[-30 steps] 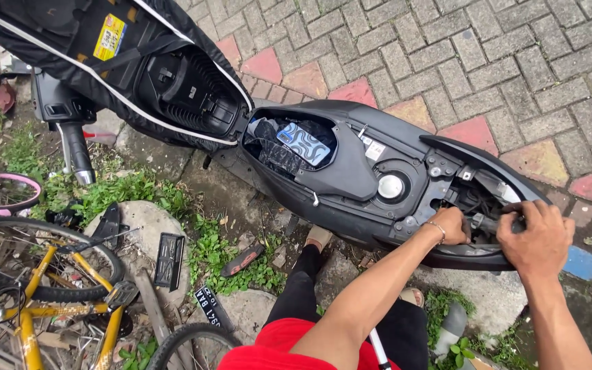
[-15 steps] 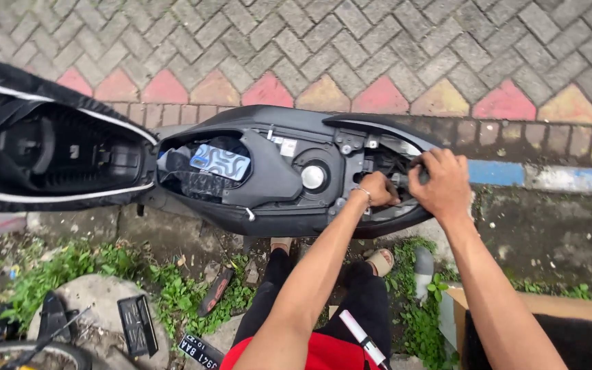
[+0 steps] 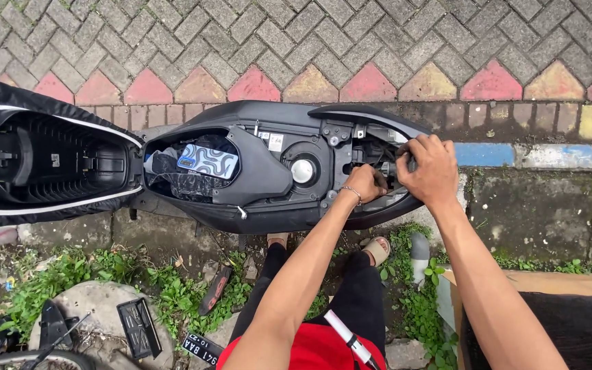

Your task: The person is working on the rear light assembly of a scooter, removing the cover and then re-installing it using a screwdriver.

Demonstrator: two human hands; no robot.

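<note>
Black scooter (image 3: 268,199) lies across the brick paving, seat (image 3: 42,161) flipped up. At its rear frame opening (image 3: 371,154), the left hand (image 3: 364,183) pinches a small part, while the right hand (image 3: 429,168) closes its grip over the wiring beside it.

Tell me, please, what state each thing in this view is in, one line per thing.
Scooter seat: flipped open, underside up.
Storage compartment: open, holding cloth and a patterned packet.
Fuel cap: in place.
Rear body: cover off, parts exposed.
Left hand: closed on rear parts.
Right hand: gripping rear parts.
</note>
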